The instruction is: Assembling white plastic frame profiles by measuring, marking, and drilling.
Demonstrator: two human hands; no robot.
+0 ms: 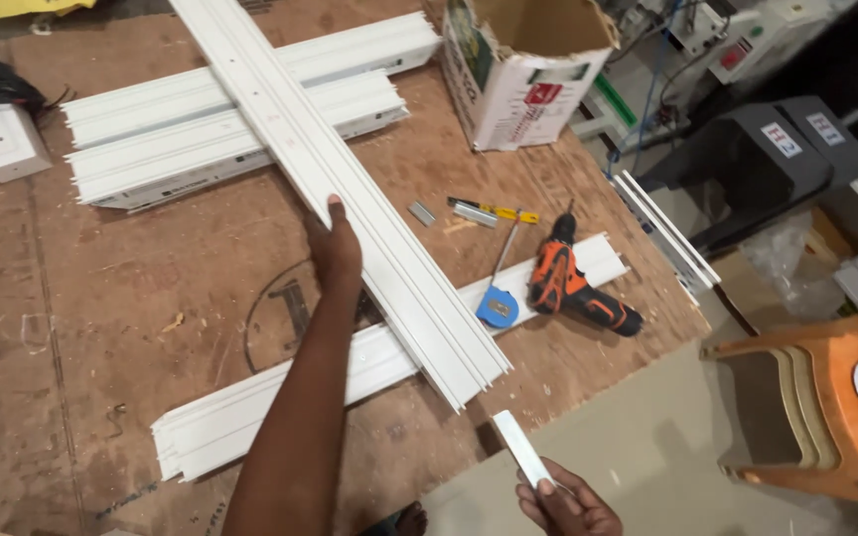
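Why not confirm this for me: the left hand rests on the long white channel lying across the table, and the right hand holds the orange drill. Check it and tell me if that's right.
Not quite. In the head view the left hand does rest on the long white channel, but the right hand holds a short white strip. The orange drill lies untouched on the table.

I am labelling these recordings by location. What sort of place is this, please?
Probably a small workshop or assembly room: white plastic channel strips lie on a worn wooden worktable, beside a cordless drill and a blue tape measure.
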